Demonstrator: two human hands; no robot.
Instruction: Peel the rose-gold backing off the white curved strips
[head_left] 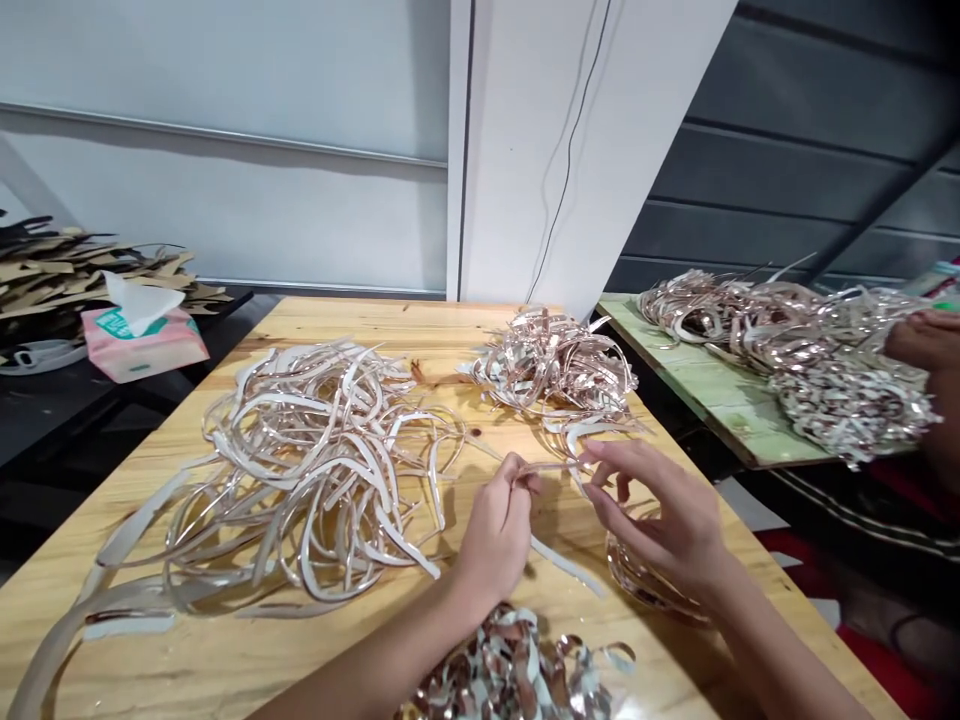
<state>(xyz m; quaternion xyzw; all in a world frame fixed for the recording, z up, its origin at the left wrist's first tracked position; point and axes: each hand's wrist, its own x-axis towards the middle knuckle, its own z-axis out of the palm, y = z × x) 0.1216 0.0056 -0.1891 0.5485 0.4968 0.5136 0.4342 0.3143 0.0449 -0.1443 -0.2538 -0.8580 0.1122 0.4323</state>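
My left hand (501, 525) is closed on a thin rose-gold strip (551, 466), which stretches across the short gap between my hands. At the strip's other end my right hand (660, 505) pinches with thumb and forefinger, the other fingers curled loosely. A flat pale strip (568, 567) lies on the table just below my left hand. Loops of shiny strip (637, 570) rest under my right hand, partly hidden by it. In front of me sits a pile of curled rose-gold and white strips (517, 665), cut off by the lower edge of view.
A large tangle of white-backed strips (315, 480) covers the left of the wooden table (360, 315). Another shiny heap (559, 365) lies at the back right. A tissue box (146, 345) stands left; at right, another person's hand (926, 345) is beside strips on a green table (675, 375).
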